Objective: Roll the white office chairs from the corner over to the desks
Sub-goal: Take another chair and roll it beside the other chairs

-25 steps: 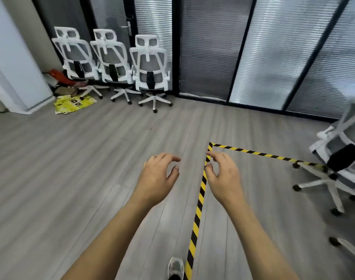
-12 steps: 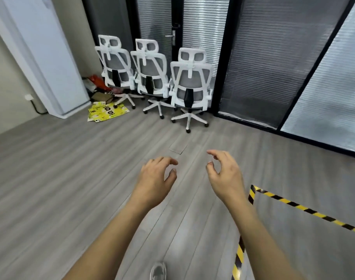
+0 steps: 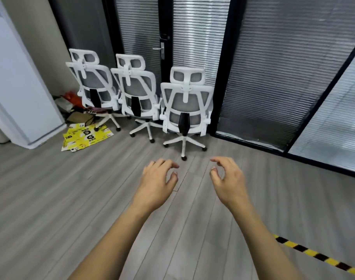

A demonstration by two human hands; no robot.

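Three white office chairs with grey mesh backs stand in a row in the corner, their backs toward me. The nearest chair is on the right, a middle chair is beside it, and the far chair stands at the left. My left hand and my right hand are stretched out in front of me, just short of the nearest chair's wheeled base. Both hands hold nothing, with fingers curled and apart.
Glass walls with closed blinds and a door with a handle stand behind the chairs. A white cabinet is at the left, with yellow cartons and bags on the floor beside it. Yellow-black tape runs across the grey floor at the lower right.
I have walked closer to the corner and the three chairs now look larger and more central. The fourth chair at the right and most of the tape have left the view. Both hands stay empty.
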